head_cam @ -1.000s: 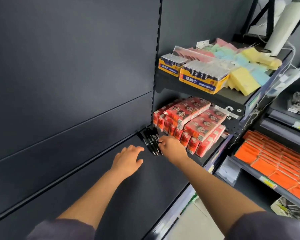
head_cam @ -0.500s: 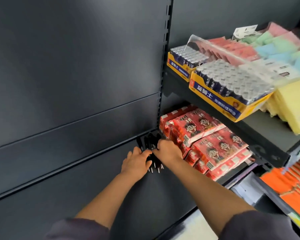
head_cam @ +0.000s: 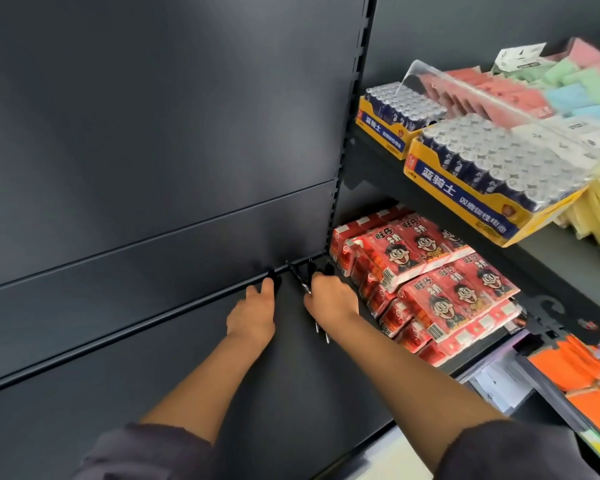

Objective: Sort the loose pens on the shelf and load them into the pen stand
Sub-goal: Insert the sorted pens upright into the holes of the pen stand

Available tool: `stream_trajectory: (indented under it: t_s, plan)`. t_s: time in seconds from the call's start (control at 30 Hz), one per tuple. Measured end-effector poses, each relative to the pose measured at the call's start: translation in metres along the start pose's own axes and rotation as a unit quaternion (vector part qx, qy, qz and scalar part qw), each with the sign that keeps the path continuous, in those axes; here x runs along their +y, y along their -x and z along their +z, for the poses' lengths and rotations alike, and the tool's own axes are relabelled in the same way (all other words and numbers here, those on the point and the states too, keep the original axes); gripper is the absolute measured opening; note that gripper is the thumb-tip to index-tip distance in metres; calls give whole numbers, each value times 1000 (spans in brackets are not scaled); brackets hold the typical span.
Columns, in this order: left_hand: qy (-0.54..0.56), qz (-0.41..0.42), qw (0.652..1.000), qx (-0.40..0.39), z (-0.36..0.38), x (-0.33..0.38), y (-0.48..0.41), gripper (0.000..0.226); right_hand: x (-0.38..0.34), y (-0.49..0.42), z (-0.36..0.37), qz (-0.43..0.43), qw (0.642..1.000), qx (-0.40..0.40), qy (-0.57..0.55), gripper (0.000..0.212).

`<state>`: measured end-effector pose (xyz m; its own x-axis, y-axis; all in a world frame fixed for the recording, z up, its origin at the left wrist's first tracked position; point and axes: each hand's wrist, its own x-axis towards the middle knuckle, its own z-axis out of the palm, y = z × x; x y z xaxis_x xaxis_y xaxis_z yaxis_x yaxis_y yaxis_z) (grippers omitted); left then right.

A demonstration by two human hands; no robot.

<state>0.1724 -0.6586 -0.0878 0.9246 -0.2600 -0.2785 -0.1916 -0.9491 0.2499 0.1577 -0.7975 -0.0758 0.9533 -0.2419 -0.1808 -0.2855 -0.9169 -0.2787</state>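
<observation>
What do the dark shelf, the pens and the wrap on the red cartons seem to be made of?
Shelf: probably painted metal, matt dark grey with a soft sheen. Pens: seemingly black plastic with silvery, perhaps metal, tips. Wrap on the red cartons: likely clear plastic film; it glints.

At the rear edge of the dark grey metal shelf (head_cam: 153,393), the right hand (head_cam: 331,301) grips a bundle of black pens with silver tips (head_cam: 302,278), just beside stacked red drink cartons (head_cam: 430,271). The left hand (head_cam: 253,315) touches a separate black pen (head_cam: 274,277) at the same edge.
</observation>
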Motion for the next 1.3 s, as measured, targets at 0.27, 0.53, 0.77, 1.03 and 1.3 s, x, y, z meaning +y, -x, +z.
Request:
stream_trajectory:
  t_s: [0.27,0.53,0.77,1.03,1.3]
  plan:
    - [138,-39,990,-2,1,-26,5,26,-27,1,15,-3,998,-38,54,35]
    - [557,-137,819,-9,-8,-48,17,11,-40,12,5,33,985,-89,-141,16]
    - [680,-119,722,-44,-30,-37,40,11,-57,51,-16,-7,918,-109,-382,15]
    - [738,-60,669,-66,-49,-46,96,17,-89,93,-29,-78,923,-131,-354,4]
    - [722,-60,689,21,-52,-60,174,15,-102,147,-21,-180,946,-99,-250,30]
